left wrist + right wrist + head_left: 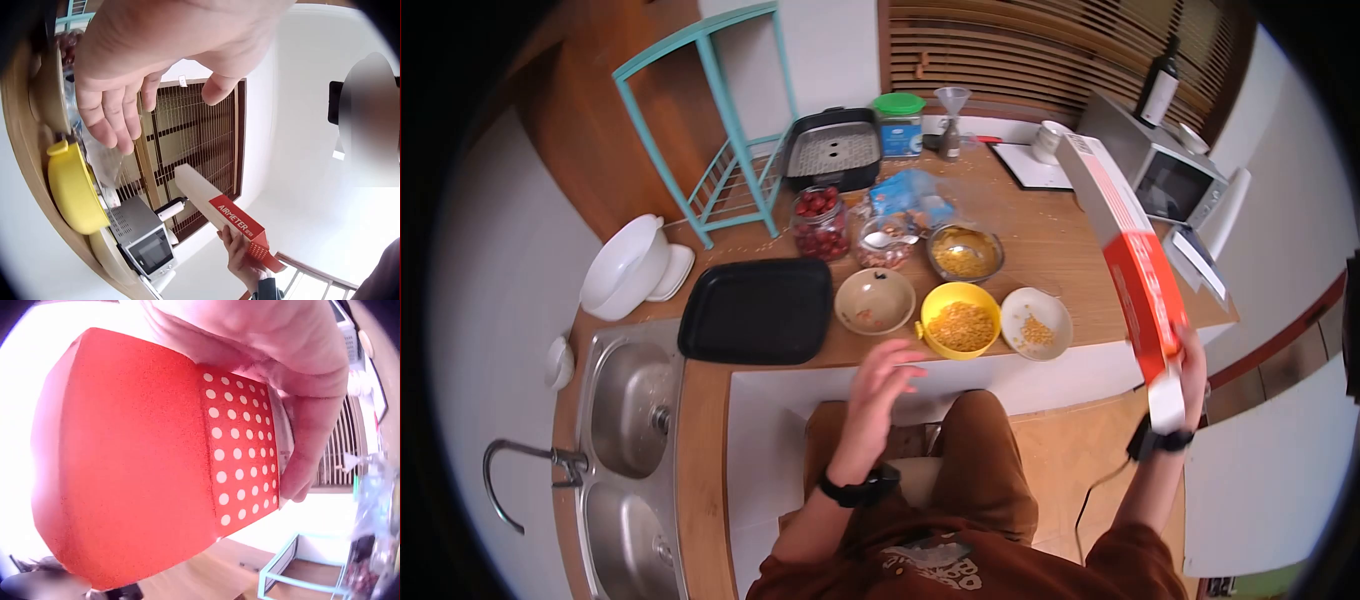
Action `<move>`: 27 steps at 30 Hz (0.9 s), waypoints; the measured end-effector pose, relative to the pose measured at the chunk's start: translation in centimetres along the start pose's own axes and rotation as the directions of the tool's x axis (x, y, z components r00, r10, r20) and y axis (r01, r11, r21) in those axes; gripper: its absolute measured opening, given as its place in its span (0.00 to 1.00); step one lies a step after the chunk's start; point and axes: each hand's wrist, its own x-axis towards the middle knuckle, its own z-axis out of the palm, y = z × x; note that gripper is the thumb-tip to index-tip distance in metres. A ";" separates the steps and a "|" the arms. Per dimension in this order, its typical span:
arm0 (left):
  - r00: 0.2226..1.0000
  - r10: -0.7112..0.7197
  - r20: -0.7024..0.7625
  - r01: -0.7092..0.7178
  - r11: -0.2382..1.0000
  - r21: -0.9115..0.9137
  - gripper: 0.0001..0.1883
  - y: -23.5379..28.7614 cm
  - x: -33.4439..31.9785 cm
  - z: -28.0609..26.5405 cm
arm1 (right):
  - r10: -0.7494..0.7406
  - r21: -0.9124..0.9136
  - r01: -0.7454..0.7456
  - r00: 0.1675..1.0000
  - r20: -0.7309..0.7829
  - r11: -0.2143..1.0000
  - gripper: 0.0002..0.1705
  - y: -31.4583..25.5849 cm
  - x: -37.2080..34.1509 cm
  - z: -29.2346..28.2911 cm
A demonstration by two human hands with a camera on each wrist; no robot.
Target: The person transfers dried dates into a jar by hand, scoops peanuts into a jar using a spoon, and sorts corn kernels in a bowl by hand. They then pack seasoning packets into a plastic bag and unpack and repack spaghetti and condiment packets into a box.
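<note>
My right hand (1190, 375) grips a long red and white cardboard box (1148, 290) near its lower end, raised at the right of the counter in the head view. Its side reads "AIRMETER" in the left wrist view, and a flap (1167, 400) sticks out at that end. White dots on the red cardboard (137, 462) show close up in the right wrist view. My left hand (878, 400) hovers with loosely bent fingers and nothing in it, just before the counter edge. Nearest to it are a beige bowl (862, 312) and a yellow bowl (930, 298) of yellow kernels.
A white bowl (1055, 318) with a few kernels and a metal bowl (994, 268) stand beside the yellow one. Left are a black tray (755, 310), a jar of red fruit (820, 235) and a double sink (630, 400). A microwave (1170, 185) occupies the back right.
</note>
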 end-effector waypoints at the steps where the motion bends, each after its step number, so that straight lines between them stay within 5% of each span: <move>1: 0.999 0.017 -0.035 -0.017 1.000 -0.006 0.24 0.1 0.1 -0.7 | 0.037 0.057 -0.034 0.998 -0.055 0.998 0.27 -0.8 2.2 -0.2; 7: 0.995 0.064 -0.074 -0.062 0.997 0.036 0.21 2.2 0.7 -2.1 | 0.181 -0.035 -0.178 0.975 0.127 0.983 0.25 0.5 15.6 -3.5; 9: 0.994 0.061 -0.087 -0.058 0.998 0.035 0.21 2.2 0.9 -2.0 | 0.308 0.015 -0.310 0.948 0.082 0.951 0.24 3.4 20.0 -6.6; 16: 0.989 -0.018 -0.150 0.019 1.000 0.009 0.19 0.8 -0.2 -2.3 | 0.489 -0.030 -0.489 0.865 0.114 0.872 0.17 9.1 23.4 -9.1; 21: 0.986 -0.011 -0.164 -0.004 0.996 -0.087 0.19 0.6 -0.2 -2.2 | 0.407 -0.451 -0.374 0.913 -0.024 0.810 0.25 9.0 24.7 -9.0; 23: 0.987 0.016 -0.161 -0.026 0.998 -0.063 0.17 0.6 -0.2 -1.9 | 0.362 -0.629 -0.295 0.932 -0.022 0.720 0.28 10.2 26.8 -11.5; 24: 0.984 0.024 -0.175 -0.035 0.998 -0.058 0.17 0.4 -0.4 -2.1 | 0.412 -0.773 -0.276 0.911 -0.020 0.572 0.29 9.7 27.2 -12.0; 25: 0.984 0.030 -0.173 -0.038 0.998 -0.043 0.16 0.2 -0.3 -2.4 | 0.413 -0.775 -0.264 0.911 -0.004 0.575 0.29 9.3 27.0 -10.9; 27: 0.983 0.042 -0.180 -0.047 0.999 -0.024 0.16 0.3 -0.3 -2.8 | 0.299 -0.919 -0.220 0.947 -0.120 0.327 0.25 8.7 25.5 -9.2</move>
